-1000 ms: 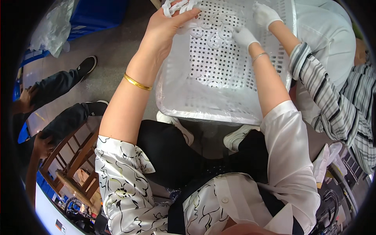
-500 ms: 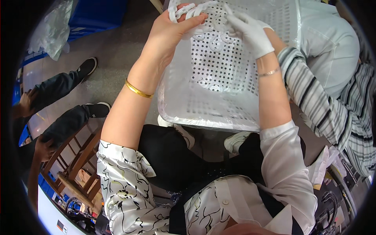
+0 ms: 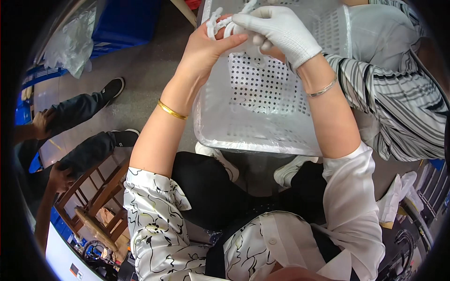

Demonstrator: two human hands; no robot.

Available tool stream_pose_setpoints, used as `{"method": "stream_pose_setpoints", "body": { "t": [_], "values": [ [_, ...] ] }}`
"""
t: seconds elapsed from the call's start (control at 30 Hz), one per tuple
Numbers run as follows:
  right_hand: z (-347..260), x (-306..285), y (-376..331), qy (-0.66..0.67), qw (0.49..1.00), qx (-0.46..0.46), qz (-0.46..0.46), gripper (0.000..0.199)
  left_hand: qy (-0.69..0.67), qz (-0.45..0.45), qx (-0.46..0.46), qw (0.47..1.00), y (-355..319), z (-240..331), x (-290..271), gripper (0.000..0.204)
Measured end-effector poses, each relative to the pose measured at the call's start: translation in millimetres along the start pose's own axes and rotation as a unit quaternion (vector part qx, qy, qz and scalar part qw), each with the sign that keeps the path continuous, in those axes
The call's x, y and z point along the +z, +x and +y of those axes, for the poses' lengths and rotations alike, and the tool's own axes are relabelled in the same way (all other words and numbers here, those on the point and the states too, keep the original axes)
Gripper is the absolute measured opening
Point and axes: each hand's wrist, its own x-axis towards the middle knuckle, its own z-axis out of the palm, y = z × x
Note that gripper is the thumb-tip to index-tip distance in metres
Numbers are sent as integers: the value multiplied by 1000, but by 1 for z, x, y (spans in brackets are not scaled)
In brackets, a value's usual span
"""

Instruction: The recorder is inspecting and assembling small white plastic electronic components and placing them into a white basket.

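My left hand (image 3: 202, 49), bare and with a gold bangle at the wrist, is closed around several white curved plastic pieces (image 3: 212, 25). Beside it, my right hand (image 3: 283, 33) wears a white knit glove. Its thumb and fingers pinch at the same bunch, where a white strip (image 3: 248, 6) sticks up past the fingertips; the exact grip is partly hidden by the glove. Both hands are over the far part of a big white perforated basket (image 3: 262, 147) with a clear plastic liner. A few clear or white loops lay on its bottom, now mostly covered by my hands.
To the right sits a co-worker with a striped sleeve (image 3: 361, 75), an arm reaching into the basket behind my right wrist. Blue crates (image 3: 124, 23) and a clear plastic bag (image 3: 75, 47) are at far left. Another person's legs (image 3: 75, 105) and a wooden chair (image 3: 101, 201) stand left.
My right hand has moved up and left from over the basket to the pieces in my left hand. The co-worker's striped arm now reaches beneath my right wrist. The view has shifted slightly.
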Motion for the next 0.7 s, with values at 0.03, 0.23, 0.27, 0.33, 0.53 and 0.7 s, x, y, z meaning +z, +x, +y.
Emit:
{"method": "stream_pose_setpoints", "body": {
  "t": [0.03, 0.23, 0.27, 0.33, 0.53, 0.7],
  "values": [
    [-5, 1, -3, -10, 1000, -2, 6, 31, 28, 16, 11, 999, 0, 0, -1, 50],
    [25, -14, -4, 100, 983, -116, 102, 29, -127, 3, 0, 992, 1, 5, -10, 36],
    [38, -18, -3, 36, 994, -75, 76, 30, -128, 4, 1, 992, -1, 6, -11, 36],
    [76, -23, 9, -171, 985, -19, -32, 33, -137, -3, -13, 990, -3, 9, -10, 33],
    [180, 42, 42, -577, 778, -2, -248, 34, -94, -22, -5, 995, -1, -5, -26, 32],
    [275, 35, 59, -565, 804, 47, -178, 28, -181, -47, -34, 982, -1, 9, -6, 45]
  ]
}}
